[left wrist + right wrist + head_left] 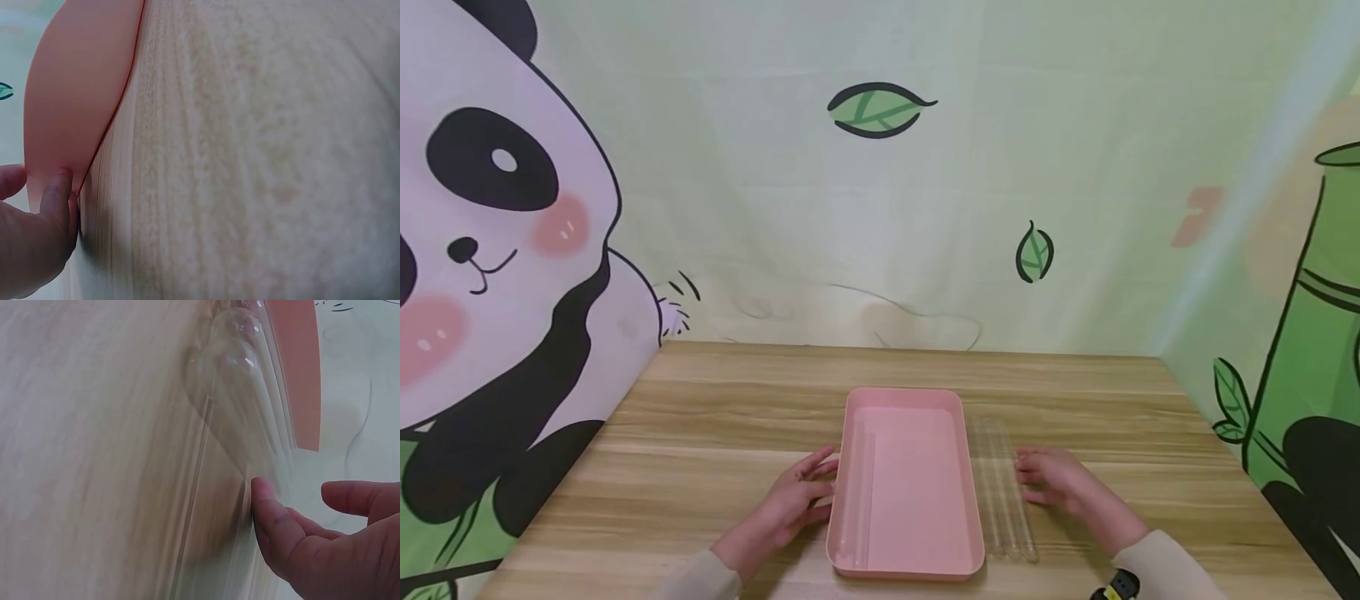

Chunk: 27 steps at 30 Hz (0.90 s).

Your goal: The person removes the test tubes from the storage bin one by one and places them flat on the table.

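Note:
A shallow pink tray [917,483] lies lengthwise on the table, and along its left inner side rests a clear tube [863,492]. My left hand [790,504] is at the tray's left wall; in the left wrist view a fingertip touches the pink wall [81,81]. Several clear round-ended tubes [1002,492] lie side by side on the table, just right of the tray. At their right edge is my right hand [1060,482], its fingers extended. The right wrist view shows a fingertip against the outermost tube [231,406], with the thumb apart.
The wood-grain table [715,433] extends around the tray. Behind it hangs a pale green cloth [970,167] printed with leaves and a panda, with its lower part meeting the table's back edge.

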Tool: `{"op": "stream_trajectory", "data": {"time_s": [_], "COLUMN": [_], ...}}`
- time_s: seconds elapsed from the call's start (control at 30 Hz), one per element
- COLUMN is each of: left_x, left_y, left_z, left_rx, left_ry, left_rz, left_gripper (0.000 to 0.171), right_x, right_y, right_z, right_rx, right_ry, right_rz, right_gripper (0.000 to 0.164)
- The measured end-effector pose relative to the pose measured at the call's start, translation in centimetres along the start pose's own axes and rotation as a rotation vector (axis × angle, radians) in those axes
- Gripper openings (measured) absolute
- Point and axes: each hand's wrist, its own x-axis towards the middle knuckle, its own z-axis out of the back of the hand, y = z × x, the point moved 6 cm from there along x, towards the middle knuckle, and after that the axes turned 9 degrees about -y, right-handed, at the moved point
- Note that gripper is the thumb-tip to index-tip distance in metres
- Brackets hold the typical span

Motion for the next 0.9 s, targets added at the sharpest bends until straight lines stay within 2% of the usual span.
{"op": "stream_trajectory", "data": {"time_s": [0.43,0.9], "left_x": [0.1,-0.2], "left_y": [-0.2,0.0], "left_z": [0.0,-0.1], "left_rx": [0.001,-0.019], "left_ry": [-0.014,0.005], "left_rz": [-0.003,0.002], "left_gripper": [0.070,0.070], "right_x": [-0.9,-3.2], "right_y": [0.5,3.9], "right_z": [1.4,2.2], "right_rx": [-0.017,-0.050], "right_ry": [0.021,0.054], "right_rz": [0.020,0.074], "right_gripper": [0.055,0.058]}}
